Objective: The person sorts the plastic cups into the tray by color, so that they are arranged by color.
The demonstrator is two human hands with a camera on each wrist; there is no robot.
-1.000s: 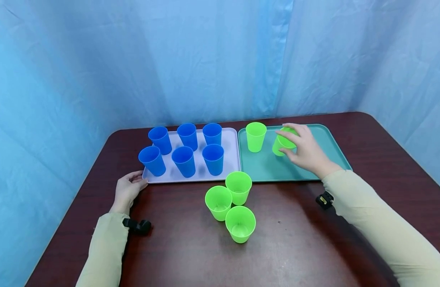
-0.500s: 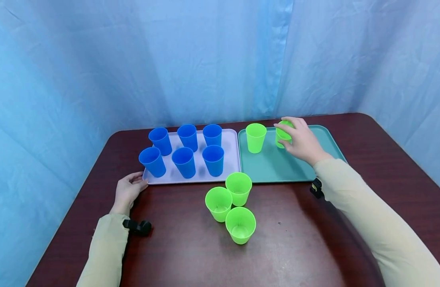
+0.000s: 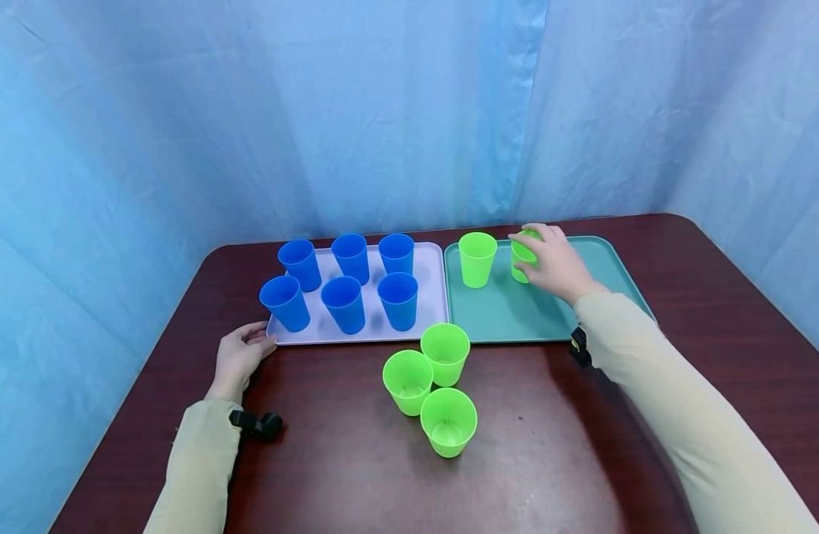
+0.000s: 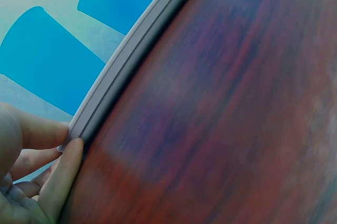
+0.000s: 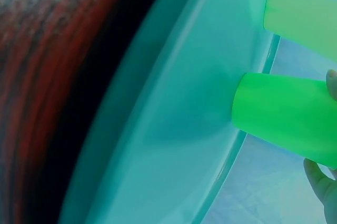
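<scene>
While the right hand point(image 3: 555, 265) is curled round a green cup point(image 3: 521, 256) at the far edge of the teal tray point(image 3: 516, 315), the cup's base is seen in the right wrist view to be touching, or all but touching, the tray floor point(image 5: 174, 145); a gap cannot be ruled out. The cup's long axis is held close to upright, leaning slightly, its mouth upward under the fingers. It lies directly in the right hand's grasp and well apart from the left hand point(image 3: 239, 354), so the right hand is by far the nearer. Just to the left of the held cup, a second green cup point(image 3: 477, 259) stands upright on the same tray, near but not touching. Three more green cups point(image 3: 431, 386) are clustered on the dark wooden table point(image 3: 550, 445), on the near side of the right hand and between the two arms.

The left hand is laid relaxed on the table, its fingertips point(image 4: 71, 147) touching the near corner of the lavender tray point(image 3: 431, 293), on which six blue cups point(image 3: 346, 278) stand.

The held cup is plain, bright green plastic, smooth-walled and tapered towards its base.
</scene>
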